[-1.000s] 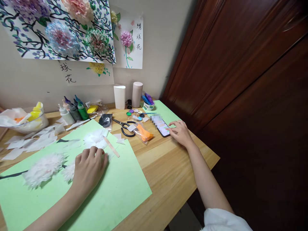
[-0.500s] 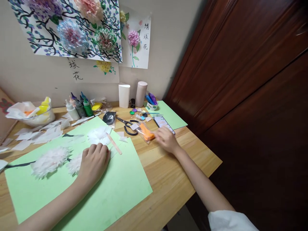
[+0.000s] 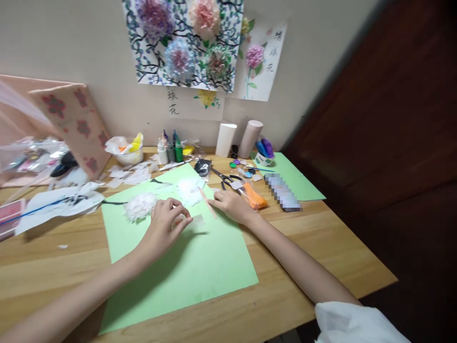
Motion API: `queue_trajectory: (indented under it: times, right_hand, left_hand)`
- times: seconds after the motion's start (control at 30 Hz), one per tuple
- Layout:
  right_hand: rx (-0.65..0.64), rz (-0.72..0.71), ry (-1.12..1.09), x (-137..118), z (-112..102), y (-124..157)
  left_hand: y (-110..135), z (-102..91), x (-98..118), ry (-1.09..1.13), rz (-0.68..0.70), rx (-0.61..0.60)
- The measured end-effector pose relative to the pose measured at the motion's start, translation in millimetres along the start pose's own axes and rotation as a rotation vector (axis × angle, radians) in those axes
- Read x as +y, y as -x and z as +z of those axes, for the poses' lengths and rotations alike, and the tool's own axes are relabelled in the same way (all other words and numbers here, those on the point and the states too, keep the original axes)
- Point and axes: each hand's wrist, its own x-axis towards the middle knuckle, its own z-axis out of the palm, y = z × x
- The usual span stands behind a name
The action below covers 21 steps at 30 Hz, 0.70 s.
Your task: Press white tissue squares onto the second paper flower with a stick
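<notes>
A large green paper sheet [image 3: 200, 267] lies on the wooden desk [image 3: 321, 247]. A fluffy white tissue flower [image 3: 140, 206] is stuck on it, with loose white tissue [image 3: 187, 186] behind. My left hand [image 3: 166, 226] rests on the sheet beside the flower, fingers curled and pinching a small white tissue piece [image 3: 195, 221]. My right hand [image 3: 230, 207] lies at the sheet's right edge, its fingertips closed on a thin wooden stick [image 3: 205, 197].
Scissors [image 3: 223, 177], an orange packet [image 3: 254, 196] and a phone [image 3: 283, 197] lie right of the hands. Paint bottles [image 3: 170, 150], a bowl [image 3: 128, 151] and two cylinders [image 3: 225, 139] line the wall. A pink box [image 3: 76, 126] and papers sit left. A dark wooden door [image 3: 392, 119] stands right.
My right hand left the phone and moved left to the wooden stick. My left hand lifted its fingers into a pinch. The view swung left, showing more of the desk's left side.
</notes>
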Motion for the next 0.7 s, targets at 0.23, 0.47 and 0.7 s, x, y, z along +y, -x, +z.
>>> queue_trajectory:
  times: [0.23, 0.47, 0.7]
  right_hand:
    - [-0.054, -0.199, 0.042, 2.5, -5.0, -12.4]
    - [0.039, -0.365, 0.088, 4.4, 5.5, -35.2]
    - [0.373, -0.357, -0.051, -1.1, -0.5, -35.5]
  left_hand:
    - [37.6, -6.0, -26.4, 0.124, -0.070, 0.039]
    - [29.2, -2.1, -23.7, -0.036, -0.002, 0.087]
    - [24.4, 6.1, -29.2, -0.143, 0.049, 0.114]
